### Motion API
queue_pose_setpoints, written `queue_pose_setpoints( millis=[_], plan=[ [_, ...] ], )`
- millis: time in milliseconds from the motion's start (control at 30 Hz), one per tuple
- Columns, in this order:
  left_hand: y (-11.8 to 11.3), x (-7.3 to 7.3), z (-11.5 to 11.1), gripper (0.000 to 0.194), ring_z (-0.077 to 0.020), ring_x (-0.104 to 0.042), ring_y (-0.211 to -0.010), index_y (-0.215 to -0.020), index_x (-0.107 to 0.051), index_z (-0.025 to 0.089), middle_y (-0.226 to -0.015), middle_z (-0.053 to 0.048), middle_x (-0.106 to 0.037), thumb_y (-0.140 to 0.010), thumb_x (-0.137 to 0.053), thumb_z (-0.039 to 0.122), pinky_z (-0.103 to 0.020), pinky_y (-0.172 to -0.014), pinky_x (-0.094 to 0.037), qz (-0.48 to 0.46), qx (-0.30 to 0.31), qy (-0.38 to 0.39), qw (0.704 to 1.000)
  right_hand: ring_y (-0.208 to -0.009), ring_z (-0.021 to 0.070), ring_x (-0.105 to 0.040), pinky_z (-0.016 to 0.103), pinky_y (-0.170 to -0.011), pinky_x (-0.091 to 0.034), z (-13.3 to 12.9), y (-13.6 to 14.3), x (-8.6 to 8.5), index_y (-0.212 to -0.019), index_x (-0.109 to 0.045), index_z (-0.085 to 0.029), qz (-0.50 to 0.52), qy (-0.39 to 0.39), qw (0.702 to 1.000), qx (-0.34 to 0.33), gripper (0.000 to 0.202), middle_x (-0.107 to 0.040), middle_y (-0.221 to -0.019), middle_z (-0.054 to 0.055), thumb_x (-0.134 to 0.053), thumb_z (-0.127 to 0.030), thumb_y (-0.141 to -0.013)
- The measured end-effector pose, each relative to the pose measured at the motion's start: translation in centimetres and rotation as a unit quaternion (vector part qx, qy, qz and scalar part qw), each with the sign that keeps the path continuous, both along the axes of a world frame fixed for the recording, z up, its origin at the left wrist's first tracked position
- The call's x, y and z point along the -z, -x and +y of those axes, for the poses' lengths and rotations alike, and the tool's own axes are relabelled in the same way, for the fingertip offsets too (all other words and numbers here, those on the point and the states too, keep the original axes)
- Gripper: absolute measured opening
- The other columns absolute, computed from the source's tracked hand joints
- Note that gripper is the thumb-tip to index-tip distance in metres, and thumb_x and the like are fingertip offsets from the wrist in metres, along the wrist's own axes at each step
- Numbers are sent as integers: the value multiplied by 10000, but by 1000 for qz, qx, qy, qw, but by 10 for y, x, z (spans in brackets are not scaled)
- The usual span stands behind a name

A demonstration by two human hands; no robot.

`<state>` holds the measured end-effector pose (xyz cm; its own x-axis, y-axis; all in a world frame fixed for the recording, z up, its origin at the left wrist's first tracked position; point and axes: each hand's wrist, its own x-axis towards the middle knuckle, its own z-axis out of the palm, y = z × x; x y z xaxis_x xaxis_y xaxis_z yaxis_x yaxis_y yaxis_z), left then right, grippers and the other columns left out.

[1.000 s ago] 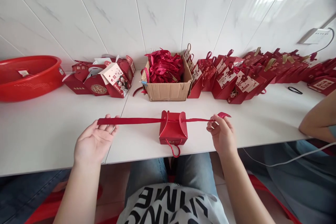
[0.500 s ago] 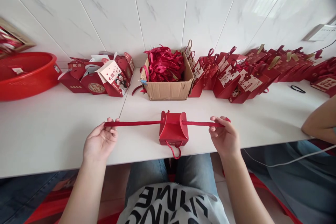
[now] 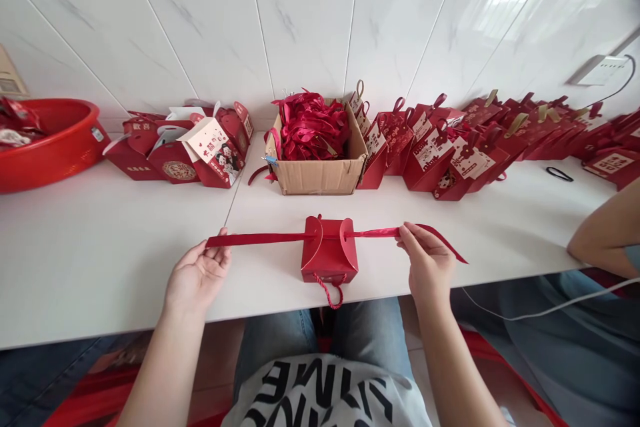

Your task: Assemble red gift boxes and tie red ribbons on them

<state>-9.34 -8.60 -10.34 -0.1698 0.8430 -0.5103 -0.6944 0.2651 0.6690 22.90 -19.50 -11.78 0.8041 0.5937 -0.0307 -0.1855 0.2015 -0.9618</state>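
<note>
carton (image 3: 320, 177) behind small red box (image 3: 330, 267) holds ribbons (image 3: 314, 127)

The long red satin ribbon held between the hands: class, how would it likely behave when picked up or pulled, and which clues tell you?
The long red satin ribbon is probably floppy, as its free end curves down beyond the right hand. Its sheen suggests it may feel slippery. Being thin and narrow, it is likely very light.
</note>
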Motion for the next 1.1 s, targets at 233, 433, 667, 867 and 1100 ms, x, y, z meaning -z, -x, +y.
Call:
queue_pose_setpoints(
  millis=[233,433,667,867,1100],
  plan=[
    [-1,17,1,307,-154,-727,-730,-704,-547,155,-774,-100,-733,-879,-355,-8,-217,-598,-601,33,-2,13,999,-570,130,-631,260,-549,-546,-5,0,16,-755,-728,-130,36,40,998,-29,290,-663,-655,23,-860,-322,-583],
    [1,14,5,212,-170,-727,-775,-740,-554,154,-776,-92,-719,-846,-441,9,-223,-616,-592,90,-1,1,996,-614,107,-639,233,-620,-560,-8,0,20,-775,-716,-142,65,33,997,-35,278,-668,-699,10,-851,-317,-607],
    [-5,21,-1,231,-144,-690,-644,-703,-491,186,-609,-2,-623,-882,-434,51,-227,-628,-566,210,2,-61,976,-663,106,-657,231,-683,-568,-8,-9,18,-845,-715,-142,84,32,996,-29,356,-691,-767,14,-856,-339,-584],
    [6,28,-21,250,-117,-629,-737,-985,-540,223,-977,-12,-646,-808,-634,74,-175,-642,-487,383,-19,-114,916,-533,72,-577,169,-484,-460,-30,-24,25,-911,-600,-215,58,95,994,-16,365,-628,-702,-53,-809,-397,-675],
    [-14,26,-76,244,-235,-597,-797,-883,-739,221,-824,-70,-668,-870,-573,399,-283,-770,-480,425,225,-162,862,-372,30,-250,170,-352,-150,-53,5,17,-803,-660,-135,185,86,935,-291,355,-398,-457,-78,-718,-482,-752]
  ],
)
